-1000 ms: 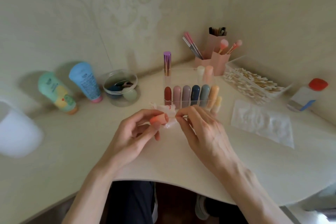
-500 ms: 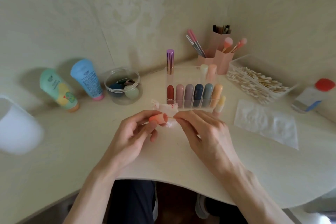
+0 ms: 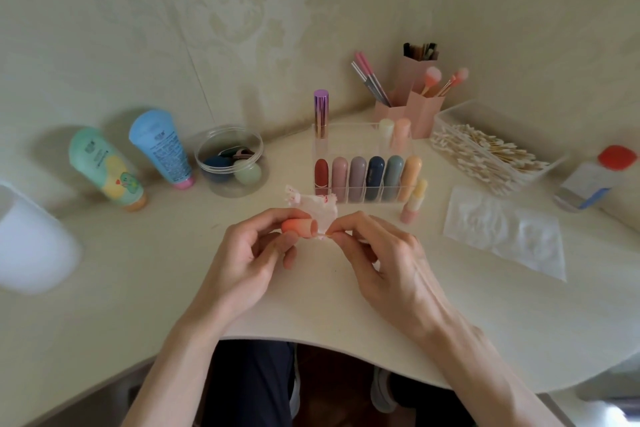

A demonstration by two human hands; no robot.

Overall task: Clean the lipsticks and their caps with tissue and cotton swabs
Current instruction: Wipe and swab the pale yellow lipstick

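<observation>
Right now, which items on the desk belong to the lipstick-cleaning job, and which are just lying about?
Job: orange cap in left hand; tissue pinched by right hand; loose lipstick beside lipstick rack; cotton swab box; spare tissue sheet.
Lying about: green tube, blue tube, sponge jar, brush holder, white cup.

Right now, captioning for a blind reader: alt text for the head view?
Over a pale desk, the left hand holds an orange lipstick cap while the right hand pinches a stained tissue at its open end. Behind stand a clear lipstick organizer and a box of cotton swabs.
</observation>
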